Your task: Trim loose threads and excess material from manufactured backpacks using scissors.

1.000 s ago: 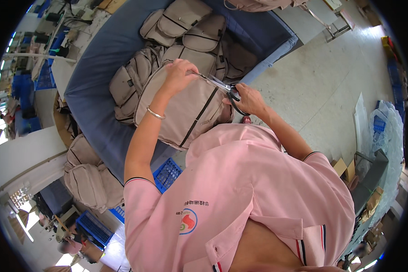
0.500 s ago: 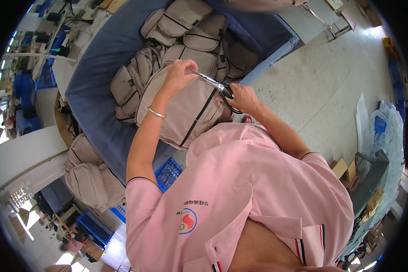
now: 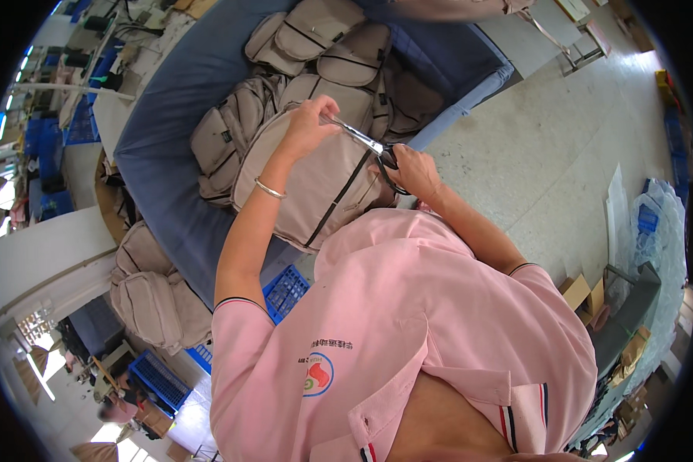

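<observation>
A beige backpack [image 3: 308,177] with a dark zipper line across it leans in front of me at the edge of a blue padded bin. My right hand [image 3: 414,171] is closed around the black handles of metal scissors [image 3: 366,140], whose blades point up and left over the backpack. At the backpack's upper edge, my left hand [image 3: 312,125] is closed in a pinch beside the blade tips. What lies between its fingers is too small to make out. Whether the blades are parted is also unclear.
Several more beige backpacks [image 3: 319,31] are piled in the blue bin [image 3: 158,100]. Others [image 3: 150,300] rest on the left, close to a blue plastic crate [image 3: 286,292]. Clear plastic wrapping [image 3: 654,231] and a cardboard box [image 3: 581,296] stand at the right.
Both hands and the scissors keep nearly the same place at the backpack's upper edge. The whole view has shifted slightly.
</observation>
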`<state>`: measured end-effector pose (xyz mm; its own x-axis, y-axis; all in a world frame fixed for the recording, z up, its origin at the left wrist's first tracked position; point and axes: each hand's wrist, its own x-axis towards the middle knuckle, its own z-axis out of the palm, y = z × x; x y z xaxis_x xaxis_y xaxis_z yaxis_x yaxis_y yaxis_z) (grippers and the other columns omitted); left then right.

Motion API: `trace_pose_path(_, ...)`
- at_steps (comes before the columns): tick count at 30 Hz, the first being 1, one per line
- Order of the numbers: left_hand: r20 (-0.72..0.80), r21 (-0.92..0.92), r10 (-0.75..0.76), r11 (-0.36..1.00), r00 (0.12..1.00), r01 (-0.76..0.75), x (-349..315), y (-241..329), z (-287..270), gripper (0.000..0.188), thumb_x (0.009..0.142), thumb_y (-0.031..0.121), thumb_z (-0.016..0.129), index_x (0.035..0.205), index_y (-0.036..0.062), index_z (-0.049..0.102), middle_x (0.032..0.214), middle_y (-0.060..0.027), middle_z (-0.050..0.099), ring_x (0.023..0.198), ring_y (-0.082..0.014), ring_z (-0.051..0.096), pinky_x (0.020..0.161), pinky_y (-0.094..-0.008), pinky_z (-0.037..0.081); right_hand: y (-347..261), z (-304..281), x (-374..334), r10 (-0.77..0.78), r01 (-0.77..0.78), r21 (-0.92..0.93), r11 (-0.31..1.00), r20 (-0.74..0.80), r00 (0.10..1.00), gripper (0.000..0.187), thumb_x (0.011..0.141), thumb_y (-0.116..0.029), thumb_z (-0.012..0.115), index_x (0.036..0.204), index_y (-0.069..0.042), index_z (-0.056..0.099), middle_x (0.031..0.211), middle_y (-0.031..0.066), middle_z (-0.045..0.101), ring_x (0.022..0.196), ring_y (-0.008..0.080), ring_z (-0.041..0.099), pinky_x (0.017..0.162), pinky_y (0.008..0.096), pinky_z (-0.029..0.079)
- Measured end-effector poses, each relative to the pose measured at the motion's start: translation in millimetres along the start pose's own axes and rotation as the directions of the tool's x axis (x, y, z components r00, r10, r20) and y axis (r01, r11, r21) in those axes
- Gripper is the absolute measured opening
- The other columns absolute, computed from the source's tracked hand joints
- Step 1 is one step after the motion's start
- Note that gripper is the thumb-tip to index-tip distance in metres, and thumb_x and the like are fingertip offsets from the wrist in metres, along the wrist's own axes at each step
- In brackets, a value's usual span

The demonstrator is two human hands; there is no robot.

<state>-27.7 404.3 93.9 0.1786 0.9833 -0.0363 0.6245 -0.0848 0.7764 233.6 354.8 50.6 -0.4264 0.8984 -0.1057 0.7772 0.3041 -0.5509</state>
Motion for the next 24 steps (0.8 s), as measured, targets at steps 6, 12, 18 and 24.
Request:
trace_pose_path(6,0.015,-0.061,-0.005,0.998,1.0,0.006,2,-11,1,0.037,0.07,0.008,0.078,0.102,0.0067,0.06,0.088,-0.0071,0.064,0.085,-0.0227,0.063,0.079,-0.0342,0.05,-6,-2,6,-0.021,0.023,-0.034,0.999,0.044,0.999,0.07,0.084,-0.069,0.06,0.083,0.001,0.058,0.079,0.0236,0.067,0.072,0.0431,0.066,0.063,0.049,0.052)
trace_pose_path(12,0.028,-0.149,-0.019,0.989,0.999,0.023,2,-3,9,0.043,0.068,0.007,0.081,0.104,0.0046,0.058,0.089,-0.007,0.065,0.086,-0.0206,0.063,0.079,-0.0328,0.05,-3,-2,-1,0.05,-0.053,0.025,0.998,0.091,0.995,0.071,0.083,-0.07,0.06,0.079,0.001,0.058,0.075,0.024,0.066,0.072,0.0434,0.066,0.063,0.0493,0.051)
trace_pose_path(18,0.01,-0.092,0.003,0.996,1.0,-0.002,3,13,30,0.049,0.065,0.006,0.082,0.106,0.005,0.055,0.084,-0.0064,0.065,0.085,-0.0226,0.064,0.079,-0.0346,0.05,9,12,4,0.16,-0.129,0.208,0.97,-0.14,0.977,0.064,0.08,-0.063,0.069,0.074,-0.001,0.055,0.068,0.0212,0.064,0.066,0.042,0.061,0.06,0.0462,0.048)
trace_pose_path(24,-0.142,0.076,0.192,0.98,0.971,-0.183,-2,37,71,0.058,0.061,0.002,0.081,0.11,0.0072,0.052,0.083,-0.0052,0.063,0.091,-0.0282,0.062,0.081,-0.0391,0.048,-3,-8,13,0.245,-0.123,0.621,0.774,-0.115,0.963,0.044,0.082,-0.038,0.078,0.08,0.0,0.056,0.067,0.0129,0.055,0.061,0.0177,0.045,0.06,0.036,0.044)
